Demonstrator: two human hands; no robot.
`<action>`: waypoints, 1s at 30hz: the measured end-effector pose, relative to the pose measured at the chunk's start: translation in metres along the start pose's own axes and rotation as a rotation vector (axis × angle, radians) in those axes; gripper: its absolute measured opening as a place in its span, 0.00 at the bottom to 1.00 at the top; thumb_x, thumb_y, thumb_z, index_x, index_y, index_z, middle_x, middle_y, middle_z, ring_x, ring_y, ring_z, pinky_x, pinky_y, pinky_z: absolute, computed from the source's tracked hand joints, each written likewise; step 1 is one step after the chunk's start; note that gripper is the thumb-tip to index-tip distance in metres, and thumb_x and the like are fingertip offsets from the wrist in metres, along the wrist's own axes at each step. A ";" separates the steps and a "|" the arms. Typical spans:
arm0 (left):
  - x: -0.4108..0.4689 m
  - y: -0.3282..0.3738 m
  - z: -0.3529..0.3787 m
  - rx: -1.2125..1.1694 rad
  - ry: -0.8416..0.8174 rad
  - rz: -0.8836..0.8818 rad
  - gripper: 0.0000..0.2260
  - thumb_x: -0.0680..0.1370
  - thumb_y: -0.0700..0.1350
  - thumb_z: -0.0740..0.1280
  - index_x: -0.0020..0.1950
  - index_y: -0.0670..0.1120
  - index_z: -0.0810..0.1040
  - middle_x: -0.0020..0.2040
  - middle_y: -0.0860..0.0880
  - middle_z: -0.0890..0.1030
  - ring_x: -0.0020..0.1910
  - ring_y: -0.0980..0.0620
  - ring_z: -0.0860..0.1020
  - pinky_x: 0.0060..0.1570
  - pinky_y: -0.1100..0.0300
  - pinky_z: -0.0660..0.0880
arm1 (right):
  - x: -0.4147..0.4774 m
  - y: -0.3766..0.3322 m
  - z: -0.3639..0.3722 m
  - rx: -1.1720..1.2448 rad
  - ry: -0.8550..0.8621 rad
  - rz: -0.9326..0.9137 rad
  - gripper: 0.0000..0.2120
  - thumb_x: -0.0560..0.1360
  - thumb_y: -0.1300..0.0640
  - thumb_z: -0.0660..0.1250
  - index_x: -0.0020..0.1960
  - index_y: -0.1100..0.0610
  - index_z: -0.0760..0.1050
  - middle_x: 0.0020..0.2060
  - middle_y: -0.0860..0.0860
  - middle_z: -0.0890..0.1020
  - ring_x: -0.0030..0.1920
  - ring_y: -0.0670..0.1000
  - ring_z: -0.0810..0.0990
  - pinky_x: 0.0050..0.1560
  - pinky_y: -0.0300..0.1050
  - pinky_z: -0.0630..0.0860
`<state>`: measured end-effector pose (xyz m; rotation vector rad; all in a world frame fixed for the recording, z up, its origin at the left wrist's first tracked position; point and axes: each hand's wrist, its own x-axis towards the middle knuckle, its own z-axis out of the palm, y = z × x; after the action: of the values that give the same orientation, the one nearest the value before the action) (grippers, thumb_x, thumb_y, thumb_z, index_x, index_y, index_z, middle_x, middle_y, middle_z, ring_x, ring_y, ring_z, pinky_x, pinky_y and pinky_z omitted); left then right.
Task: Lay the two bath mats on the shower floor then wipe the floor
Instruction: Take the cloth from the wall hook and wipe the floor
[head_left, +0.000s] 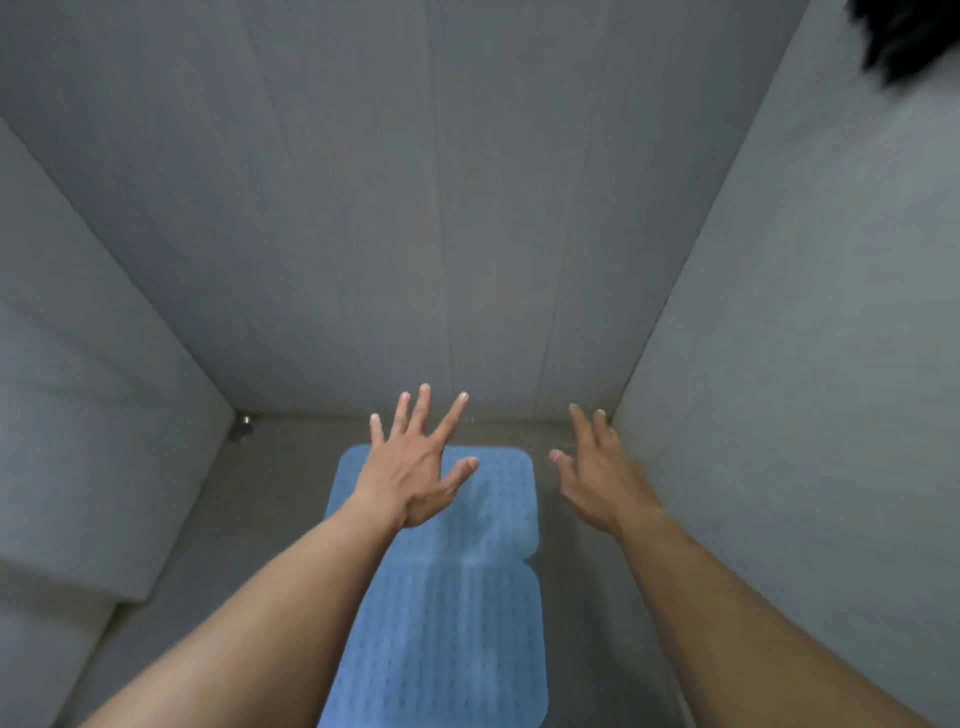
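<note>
Two blue studded bath mats lie flat end to end on the grey shower floor (260, 499). The far mat (493, 499) reaches nearly to the back wall, and the near mat (447, 639) runs down to the bottom edge of the view. My left hand (415, 462) hovers over the far mat's left corner, palm down, fingers spread wide, holding nothing. My right hand (597, 467) is to the right of the far mat, above bare floor beside the right wall, fingers loosely apart and empty. My left forearm hides part of the mats' left edges.
Pale grey walls close in the shower on the left (104, 364), back (415, 208) and right (805, 364). A small metal fitting (244, 423) sits in the far left floor corner. A low step or ledge (67, 582) juts out at the lower left.
</note>
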<state>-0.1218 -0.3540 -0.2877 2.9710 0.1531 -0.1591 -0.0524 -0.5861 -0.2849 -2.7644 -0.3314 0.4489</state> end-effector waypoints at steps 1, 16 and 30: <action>0.003 0.009 -0.026 0.014 -0.015 0.013 0.34 0.79 0.69 0.49 0.77 0.64 0.33 0.81 0.44 0.38 0.80 0.41 0.40 0.74 0.34 0.45 | -0.002 -0.005 -0.029 0.008 0.010 -0.006 0.33 0.82 0.42 0.53 0.80 0.48 0.42 0.80 0.54 0.45 0.79 0.57 0.50 0.73 0.68 0.55; 0.082 0.077 -0.235 -0.015 0.131 0.186 0.30 0.80 0.68 0.45 0.77 0.65 0.33 0.81 0.45 0.38 0.80 0.42 0.40 0.75 0.35 0.44 | -0.003 -0.040 -0.266 -0.001 0.204 0.054 0.37 0.81 0.40 0.55 0.80 0.47 0.35 0.80 0.54 0.44 0.79 0.58 0.53 0.74 0.64 0.57; 0.218 0.147 -0.342 -0.063 0.250 0.500 0.30 0.81 0.67 0.46 0.78 0.63 0.35 0.81 0.44 0.40 0.80 0.41 0.42 0.75 0.35 0.45 | 0.044 -0.048 -0.390 -0.074 0.456 0.210 0.37 0.81 0.41 0.55 0.80 0.46 0.36 0.80 0.56 0.44 0.79 0.58 0.48 0.74 0.68 0.50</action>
<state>0.1437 -0.4213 0.0459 2.8466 -0.5400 0.2723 0.1127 -0.6364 0.0711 -2.8778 0.0538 -0.1559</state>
